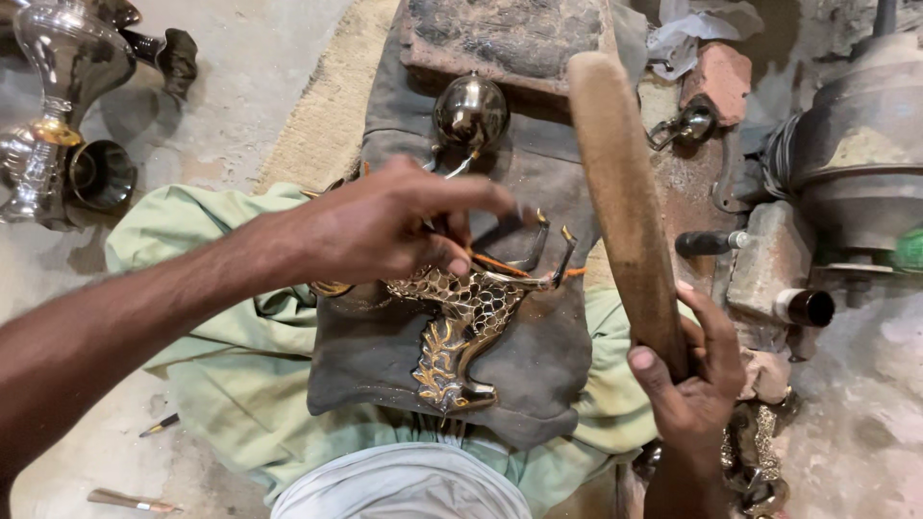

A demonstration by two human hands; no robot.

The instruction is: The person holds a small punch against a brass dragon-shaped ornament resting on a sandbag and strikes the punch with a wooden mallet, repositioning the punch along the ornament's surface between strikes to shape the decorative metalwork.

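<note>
Nearest, the right hand [687,375] clenches a long wooden mallet [625,202], while the left hand [385,226] pinches an orange-handled tool [500,265] against the brass deer figurine [461,332] on the lap cloth [538,375]; rigid, heavy-looking, slippery, best gripped by its solid body, not its thin antlers.

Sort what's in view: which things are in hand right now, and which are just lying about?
In hand: left hand on brass ornament; right hand gripping wooden mallet; grey cloth beneath.

Lying about: round metal ball, shiny lamp parts, brick, motor.

Bare forearms, no sleeves, light green trousers [240,384], white garment [404,485]
</note>
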